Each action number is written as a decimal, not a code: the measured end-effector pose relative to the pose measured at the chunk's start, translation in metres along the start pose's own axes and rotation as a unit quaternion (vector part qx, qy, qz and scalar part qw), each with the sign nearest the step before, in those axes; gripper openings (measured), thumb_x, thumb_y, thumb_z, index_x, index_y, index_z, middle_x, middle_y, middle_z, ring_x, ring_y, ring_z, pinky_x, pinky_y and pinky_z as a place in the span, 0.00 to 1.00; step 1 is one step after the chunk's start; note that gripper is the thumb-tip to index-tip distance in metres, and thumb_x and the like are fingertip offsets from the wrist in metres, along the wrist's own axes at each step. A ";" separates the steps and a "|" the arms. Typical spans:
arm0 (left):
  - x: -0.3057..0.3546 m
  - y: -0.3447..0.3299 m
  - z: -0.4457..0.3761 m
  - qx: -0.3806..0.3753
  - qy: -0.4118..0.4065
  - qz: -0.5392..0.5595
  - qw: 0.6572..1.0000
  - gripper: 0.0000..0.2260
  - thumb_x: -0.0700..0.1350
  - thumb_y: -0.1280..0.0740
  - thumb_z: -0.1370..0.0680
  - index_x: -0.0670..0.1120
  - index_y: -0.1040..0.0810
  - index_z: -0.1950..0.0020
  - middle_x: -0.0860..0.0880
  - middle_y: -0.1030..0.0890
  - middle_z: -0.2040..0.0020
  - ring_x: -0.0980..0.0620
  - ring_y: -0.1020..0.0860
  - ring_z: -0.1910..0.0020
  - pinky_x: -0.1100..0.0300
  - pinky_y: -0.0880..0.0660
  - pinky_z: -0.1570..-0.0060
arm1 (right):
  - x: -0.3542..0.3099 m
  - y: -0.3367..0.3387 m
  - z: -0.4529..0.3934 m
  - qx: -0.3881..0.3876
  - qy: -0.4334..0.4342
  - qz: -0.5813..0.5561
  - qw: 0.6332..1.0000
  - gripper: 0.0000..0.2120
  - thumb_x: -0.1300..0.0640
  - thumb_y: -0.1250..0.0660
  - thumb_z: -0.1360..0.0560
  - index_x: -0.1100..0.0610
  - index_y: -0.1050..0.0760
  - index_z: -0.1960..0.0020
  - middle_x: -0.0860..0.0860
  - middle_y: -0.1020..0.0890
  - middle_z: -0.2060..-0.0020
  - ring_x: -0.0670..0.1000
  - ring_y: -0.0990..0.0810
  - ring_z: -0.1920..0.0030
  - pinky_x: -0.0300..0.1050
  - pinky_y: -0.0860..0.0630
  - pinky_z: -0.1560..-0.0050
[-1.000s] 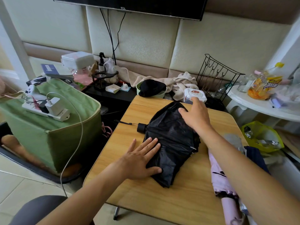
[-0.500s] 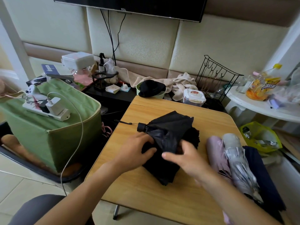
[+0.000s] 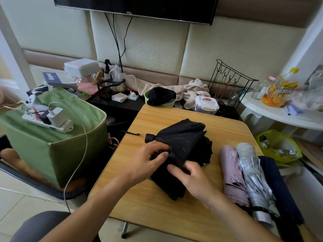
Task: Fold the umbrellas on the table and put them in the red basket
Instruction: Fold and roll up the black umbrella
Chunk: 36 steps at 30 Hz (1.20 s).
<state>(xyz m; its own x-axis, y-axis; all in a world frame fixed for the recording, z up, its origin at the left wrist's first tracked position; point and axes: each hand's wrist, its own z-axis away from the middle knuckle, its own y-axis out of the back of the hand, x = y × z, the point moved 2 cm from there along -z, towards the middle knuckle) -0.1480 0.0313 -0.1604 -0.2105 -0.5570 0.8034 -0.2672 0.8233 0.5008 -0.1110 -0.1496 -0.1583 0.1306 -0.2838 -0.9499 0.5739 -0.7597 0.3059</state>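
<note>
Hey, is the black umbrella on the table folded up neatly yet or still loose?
Still loose: the black umbrella fabric lies bunched and unwrapped, gripped by the left hand and right hand.

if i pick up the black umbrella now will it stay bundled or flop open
Probably flop: the black umbrella lies in loose, unstrapped folds, kept together only by the left hand and right hand. Its ribs likely stiffen it lengthwise. The cloth looks smooth, perhaps slippery.

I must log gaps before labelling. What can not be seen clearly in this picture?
- Red basket: not in head view.
- Black umbrella: near part under left hand and right hand.
- Navy umbrella: partly behind silver umbrella.
- Right fingers: grip unclear.
</note>
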 end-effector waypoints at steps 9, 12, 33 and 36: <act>0.004 0.002 0.001 -0.025 0.017 0.007 1.000 0.05 0.43 0.26 0.22 0.49 0.21 0.53 0.56 0.19 0.55 0.58 0.22 0.53 0.71 0.30 0.51 | -0.002 0.009 0.003 0.105 -0.004 -0.211 0.972 0.14 0.53 0.25 0.26 0.55 0.16 0.42 0.51 0.13 0.45 0.51 0.15 0.41 0.50 0.22 0.37; 0.005 0.010 0.001 -0.042 0.050 0.054 0.996 0.05 0.41 0.28 0.22 0.45 0.23 0.54 0.54 0.22 0.57 0.60 0.25 0.57 0.70 0.32 0.51 | -0.001 0.006 0.006 0.078 -0.025 -0.264 0.961 0.17 0.53 0.25 0.29 0.58 0.16 0.41 0.54 0.13 0.44 0.53 0.16 0.40 0.50 0.23 0.38; -0.015 0.034 0.004 -0.103 0.319 0.154 0.929 0.14 0.56 0.27 0.23 0.46 0.14 0.49 0.56 0.22 0.64 0.56 0.28 0.63 0.58 0.34 0.57 | 0.006 0.007 0.013 0.089 -0.069 -0.086 0.990 0.14 0.48 0.28 0.22 0.60 0.18 0.55 0.48 0.13 0.56 0.51 0.15 0.51 0.42 0.22 0.48; -0.018 0.039 0.006 -0.110 0.359 0.082 0.923 0.10 0.55 0.22 0.26 0.49 0.13 0.55 0.56 0.17 0.60 0.53 0.23 0.57 0.58 0.29 0.54 | 0.012 0.009 0.014 0.095 -0.141 -0.037 0.985 0.24 0.45 0.26 0.24 0.54 0.36 0.67 0.52 0.30 0.67 0.50 0.28 0.65 0.44 0.32 0.60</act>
<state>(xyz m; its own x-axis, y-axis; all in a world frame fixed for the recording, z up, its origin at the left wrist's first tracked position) -0.1606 0.0724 -0.1573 0.4672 -0.2716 0.8414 -0.0726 0.9367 0.3426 -0.1151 -0.1683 -0.1661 -0.1512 -0.3551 -0.9225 0.4083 -0.8724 0.2688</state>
